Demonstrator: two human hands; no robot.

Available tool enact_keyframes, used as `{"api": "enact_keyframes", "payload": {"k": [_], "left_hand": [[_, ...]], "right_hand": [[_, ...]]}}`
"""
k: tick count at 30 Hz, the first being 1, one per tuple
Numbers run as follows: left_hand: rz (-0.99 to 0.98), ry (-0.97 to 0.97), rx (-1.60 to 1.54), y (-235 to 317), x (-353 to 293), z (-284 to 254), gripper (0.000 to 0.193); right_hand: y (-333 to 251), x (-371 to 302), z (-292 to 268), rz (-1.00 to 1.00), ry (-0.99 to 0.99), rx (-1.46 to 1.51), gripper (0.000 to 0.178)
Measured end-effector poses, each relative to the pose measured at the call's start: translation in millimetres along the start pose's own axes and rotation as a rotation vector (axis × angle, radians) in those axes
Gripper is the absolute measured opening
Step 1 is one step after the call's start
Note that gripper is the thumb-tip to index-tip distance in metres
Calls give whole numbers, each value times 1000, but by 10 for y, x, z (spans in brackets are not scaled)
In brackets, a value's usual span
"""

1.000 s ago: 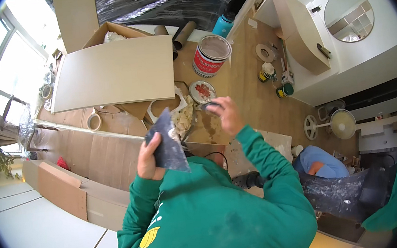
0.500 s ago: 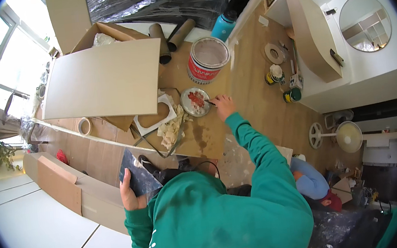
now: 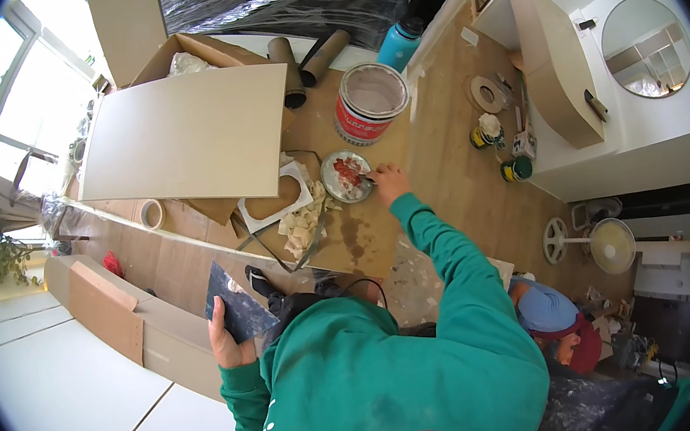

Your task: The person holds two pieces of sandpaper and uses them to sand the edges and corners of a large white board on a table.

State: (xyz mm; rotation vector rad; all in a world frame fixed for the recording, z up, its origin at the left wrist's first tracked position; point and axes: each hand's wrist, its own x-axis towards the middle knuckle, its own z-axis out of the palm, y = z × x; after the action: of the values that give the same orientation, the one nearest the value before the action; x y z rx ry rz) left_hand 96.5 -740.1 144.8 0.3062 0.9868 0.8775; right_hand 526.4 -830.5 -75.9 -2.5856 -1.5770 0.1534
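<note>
Head view looked down on a person in a green sweater working over a wooden floor. The left hand (image 3: pixel 225 339), low at the near left, had its grip closed around the edge of a dark flat trowel (image 3: pixel 238 304), tilted and held close to the body. The right hand (image 3: pixel 389 182) reached far out to a small round dish (image 3: pixel 346 177) holding red and white paste; its grip seemed closed on a thin tool at the dish's rim, though that was too small to be sure. Just beyond the dish stood an open red-and-white paint can (image 3: pixel 370 103), with a teal bottle (image 3: pixel 399 44) farther off. Left of the dish lay a large beige board (image 3: pixel 185 135) over an open cardboard box (image 3: pixel 192 53), and broken pale tile pieces (image 3: pixel 301 225) sat nearby.
</note>
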Motion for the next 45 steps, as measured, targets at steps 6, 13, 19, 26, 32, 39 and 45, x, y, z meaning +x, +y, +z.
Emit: {"api": "enact_keyframes", "payload": {"k": [6,13,19,26,32,39,45], "left_hand": [[-11,-22,6,34,45,-42,26],[17,-17,-12,40,88,-107,26],[16,-9,-34,60,63,-180,25],[14,-2,-58,52,56,-284,26],[7,-36,-76,108,68,-191,26],[13,-74,-53,200,228,-57,29],[40,-258,75,527,346,89,30]], "right_hand": [[3,-33,-63,-23,-17,33,38],[4,128,-143,27,38,134,34],[-6,241,-101,12,64,88,33],[-27,289,-58,-34,52,40,30],[241,346,-191,-30,-89,353,38],[-413,214,-1538,-155,-379,1069,50],[-1940,-182,-2819,-653,60,636,54]]}}
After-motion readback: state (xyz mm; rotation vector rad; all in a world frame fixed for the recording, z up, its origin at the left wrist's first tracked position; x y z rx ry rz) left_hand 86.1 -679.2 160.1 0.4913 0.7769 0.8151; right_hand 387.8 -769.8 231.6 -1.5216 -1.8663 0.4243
